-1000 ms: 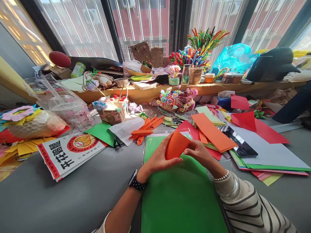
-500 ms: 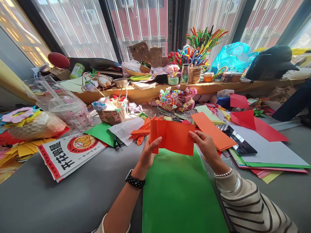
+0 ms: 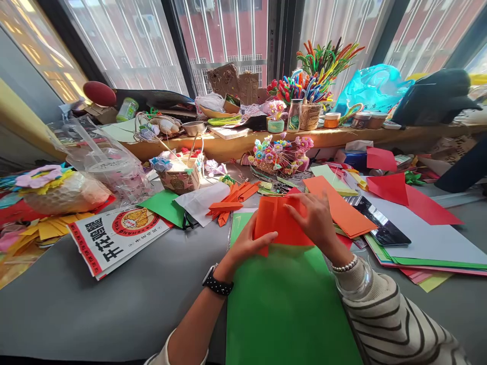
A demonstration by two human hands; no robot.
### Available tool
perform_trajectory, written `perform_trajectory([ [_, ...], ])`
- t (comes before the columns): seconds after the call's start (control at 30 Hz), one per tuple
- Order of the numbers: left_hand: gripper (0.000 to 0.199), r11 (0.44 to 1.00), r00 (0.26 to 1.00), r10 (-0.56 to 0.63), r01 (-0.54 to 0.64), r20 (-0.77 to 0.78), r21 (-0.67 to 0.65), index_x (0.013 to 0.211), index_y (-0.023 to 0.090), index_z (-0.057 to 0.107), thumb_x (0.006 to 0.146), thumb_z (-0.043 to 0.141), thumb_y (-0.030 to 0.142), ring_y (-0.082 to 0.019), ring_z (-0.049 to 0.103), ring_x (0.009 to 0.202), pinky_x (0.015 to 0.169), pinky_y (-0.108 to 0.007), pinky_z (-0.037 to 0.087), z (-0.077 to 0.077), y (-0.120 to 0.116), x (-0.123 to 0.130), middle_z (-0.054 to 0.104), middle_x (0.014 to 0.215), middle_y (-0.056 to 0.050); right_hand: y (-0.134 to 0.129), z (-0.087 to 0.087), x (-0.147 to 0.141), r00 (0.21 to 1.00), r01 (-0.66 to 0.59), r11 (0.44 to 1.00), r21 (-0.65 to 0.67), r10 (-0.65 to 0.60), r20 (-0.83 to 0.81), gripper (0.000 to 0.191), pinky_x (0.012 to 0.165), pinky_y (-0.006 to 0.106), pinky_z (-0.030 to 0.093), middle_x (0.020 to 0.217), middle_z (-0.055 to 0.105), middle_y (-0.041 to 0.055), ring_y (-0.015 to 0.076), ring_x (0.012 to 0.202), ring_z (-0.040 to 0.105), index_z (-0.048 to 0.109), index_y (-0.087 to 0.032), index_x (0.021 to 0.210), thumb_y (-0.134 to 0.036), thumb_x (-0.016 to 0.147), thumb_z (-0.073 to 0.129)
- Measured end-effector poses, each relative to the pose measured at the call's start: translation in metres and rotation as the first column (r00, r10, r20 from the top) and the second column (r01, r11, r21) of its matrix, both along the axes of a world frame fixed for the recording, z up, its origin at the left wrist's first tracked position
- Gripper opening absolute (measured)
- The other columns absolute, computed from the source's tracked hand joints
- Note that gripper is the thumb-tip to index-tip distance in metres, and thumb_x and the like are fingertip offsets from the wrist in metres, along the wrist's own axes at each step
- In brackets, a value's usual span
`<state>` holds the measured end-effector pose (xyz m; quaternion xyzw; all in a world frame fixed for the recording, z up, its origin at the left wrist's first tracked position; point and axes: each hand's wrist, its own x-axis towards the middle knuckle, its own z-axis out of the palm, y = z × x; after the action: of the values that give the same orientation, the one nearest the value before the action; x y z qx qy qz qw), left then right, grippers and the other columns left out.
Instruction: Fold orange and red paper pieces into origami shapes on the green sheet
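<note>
A creased orange-red paper [image 3: 268, 218] is held above the far part of a green sheet [image 3: 289, 304] on the grey table. My left hand [image 3: 245, 243] grips its left edge, thumb in front and the other fingers hidden behind. Over the paper's upper right part lies my right hand [image 3: 314, 218], its fingers bent and spread against the front; whether they pinch it cannot be made out. Folded orange strips [image 3: 232, 203] lie just left of the paper, and flat orange sheets [image 3: 338, 205] lie to its right.
A phone [image 3: 380, 223] rests on stacked coloured paper [image 3: 437, 241] at the right. To the left are a printed paper bag [image 3: 122, 235], a small basket [image 3: 180, 180] and a plastic cup [image 3: 117, 172]. Craft flowers [image 3: 279, 152] stand near the cluttered window ledge [image 3: 236, 143].
My right hand has moved left from the paper's right edge onto its front. The paper and my left hand are slightly lower, and the whole view has shifted a little.
</note>
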<state>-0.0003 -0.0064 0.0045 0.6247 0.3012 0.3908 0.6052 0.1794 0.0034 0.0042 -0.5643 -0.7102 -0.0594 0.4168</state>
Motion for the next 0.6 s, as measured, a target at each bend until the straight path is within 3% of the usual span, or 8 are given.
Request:
perform_trajectory([
  [0.07,0.048,0.999,0.999,-0.041,0.041,0.014,-0.02,0.115,0.019,0.041,0.07,0.056,0.027,-0.025,0.048,0.105,0.087,-0.036,0.041,0.0,0.0,-0.002,0.052,0.115,-0.006,0.003,0.004,0.001,0.99,-0.098,0.99,-0.1,0.087,-0.109,0.027,0.094,0.049,0.023,0.085,0.064,0.0043,0.0207,0.082,0.057,0.057,-0.02,0.094,-0.039,0.074,0.051],
  [0.17,0.048,0.997,0.997,-0.073,0.073,0.009,-0.005,0.117,0.018,0.04,0.072,0.053,0.027,-0.025,0.046,0.107,0.089,-0.037,0.04,0.001,0.001,-0.003,0.051,0.117,-0.007,0.004,0.006,0.003,0.945,-0.234,0.945,-0.23,0.166,-0.282,0.026,0.076,0.036,0.042,0.086,0.064,0.006,0.0206,0.081,0.058,0.059,-0.018,0.087,-0.039,0.073,0.052],
  [0.27,0.048,0.992,0.99,-0.072,0.083,-0.119,0.092,0.119,0.018,0.038,0.074,0.05,0.029,-0.024,0.047,0.106,0.087,-0.036,0.041,0.0,0.002,-0.004,0.05,0.118,-0.007,0.002,0.005,0.005,0.915,-0.298,0.892,-0.339,0.166,-0.367,0.023,0.065,0.03,0.045,0.083,0.066,0.0058,0.0201,0.077,0.059,0.061,-0.018,0.079,-0.038,0.074,0.05],
  [0.33,0.049,0.964,0.968,0.048,0.02,-0.246,0.267,0.121,0.02,0.036,0.075,0.049,0.029,-0.024,0.045,0.109,0.089,-0.037,0.038,0.0,0.002,-0.005,0.047,0.122,-0.008,0.002,0.003,0.005,0.915,-0.29,0.884,-0.366,0.145,-0.376,0.022,0.062,0.029,0.045,0.082,0.066,0.0059,0.0202,0.075,0.06,0.061,-0.017,0.078,-0.036,0.074,0.05],
  [0.37,0.051,0.925,0.944,0.15,-0.028,-0.295,0.38,0.122,0.021,0.034,0.074,0.05,0.028,-0.023,0.042,0.111,0.091,-0.037,0.036,0.0,0.002,-0.005,0.043,0.125,-0.008,0.001,0.003,0.004,0.919,-0.277,0.889,-0.364,0.133,-0.372,0.022,0.061,0.029,0.045,0.082,0.066,0.006,0.0203,0.075,0.06,0.061,-0.017,0.079,-0.035,0.074,0.05],
  [0.43,0.058,0.794,0.864,0.382,-0.125,-0.328,0.595,0.126,0.02,0.028,0.073,0.051,0.025,-0.023,0.037,0.116,0.095,-0.038,0.032,0.004,0.001,-0.004,0.037,0.129,-0.01,0.001,0.003,0.003,0.927,-0.242,0.912,-0.331,0.117,-0.355,0.02,0.062,0.029,0.045,0.084,0.066,0.0062,0.0199,0.074,0.06,0.062,-0.017,0.081,-0.032,0.074,0.051],
  [0.53,0.06,0.546,0.703,0.655,-0.185,-0.278,0.817,0.128,0.018,0.023,0.074,0.05,0.02,-0.021,0.037,0.116,0.094,-0.037,0.032,0.015,-0.005,-0.001,0.039,0.128,-0.011,-0.003,0.006,0.0,0.941,-0.2,0.955,-0.219,0.126,-0.313,0.017,0.065,0.028,0.044,0.083,0.066,0.0058,0.0183,0.074,0.059,0.062,-0.016,0.083,-0.026,0.074,0.051],
  [0.6,0.057,0.366,0.604,0.769,-0.146,-0.21,0.919,0.127,0.018,0.026,0.075,0.05,0.018,-0.02,0.041,0.112,0.094,-0.037,0.032,0.024,-0.011,0.001,0.043,0.124,-0.011,-0.006,0.009,-0.003,0.956,-0.184,0.976,-0.112,0.151,-0.252,0.015,0.066,0.028,0.044,0.08,0.065,0.0054,0.0173,0.073,0.058,0.061,-0.016,0.083,-0.024,0.075,0.05],
])
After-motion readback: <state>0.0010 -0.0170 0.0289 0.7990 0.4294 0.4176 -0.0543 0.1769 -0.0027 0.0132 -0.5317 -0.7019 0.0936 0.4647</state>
